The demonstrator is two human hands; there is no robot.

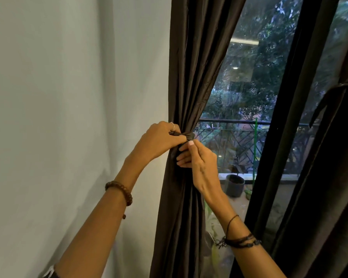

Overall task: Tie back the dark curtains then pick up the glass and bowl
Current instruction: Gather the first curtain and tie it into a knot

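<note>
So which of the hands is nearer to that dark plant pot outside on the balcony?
Right. The right hand pinches the tie at the gathered dark brown curtain, just up-left of the dark round plant pot; the left hand sits farther left, against the curtain's wall-side edge.

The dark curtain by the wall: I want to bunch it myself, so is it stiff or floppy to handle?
Probably floppy: the dark curtain cinches into narrow folds where both hands hold the tie. Its sheen suggests slippery fabric. Likely light, since it drapes loosely below.

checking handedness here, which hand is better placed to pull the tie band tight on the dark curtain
Right. The right hand pinches the dark fabric tie band at its free end, while the left hand holds it against the gathered dark brown curtain.
</note>
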